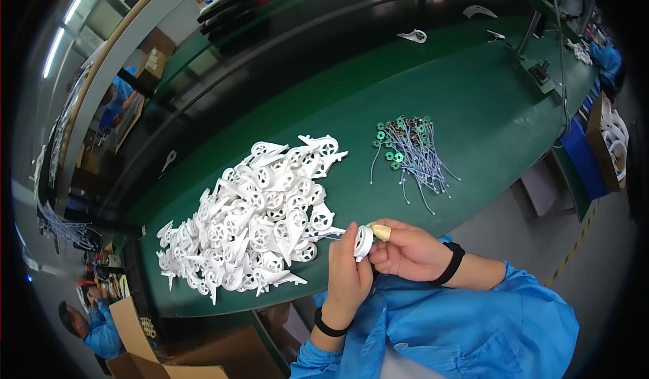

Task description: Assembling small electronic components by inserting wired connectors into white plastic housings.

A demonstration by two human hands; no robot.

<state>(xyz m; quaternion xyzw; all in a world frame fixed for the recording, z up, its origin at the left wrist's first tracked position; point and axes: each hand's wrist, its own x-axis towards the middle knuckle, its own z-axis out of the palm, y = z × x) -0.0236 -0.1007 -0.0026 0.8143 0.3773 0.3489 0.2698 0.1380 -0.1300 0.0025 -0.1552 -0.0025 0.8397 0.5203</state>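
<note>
My left hand is closed on a white plastic part with a round, spoked head, holding it at the table's near edge. My right hand meets it from the other side, fingers pinched, with a yellowish cover on one fingertip. What lies between the right fingers is mostly hidden; a bit of green shows there. A thin bluish wire sticks out left of my left hand. Beside that hand lies a big heap of similar white parts. Beyond my right hand is a bundle of grey wires with green rings.
The green table curves across the view. Single white parts lie at its far side, one near the dark rail. A metal stand is at the right. Cardboard boxes stand below the near edge. Another person is at far left.
</note>
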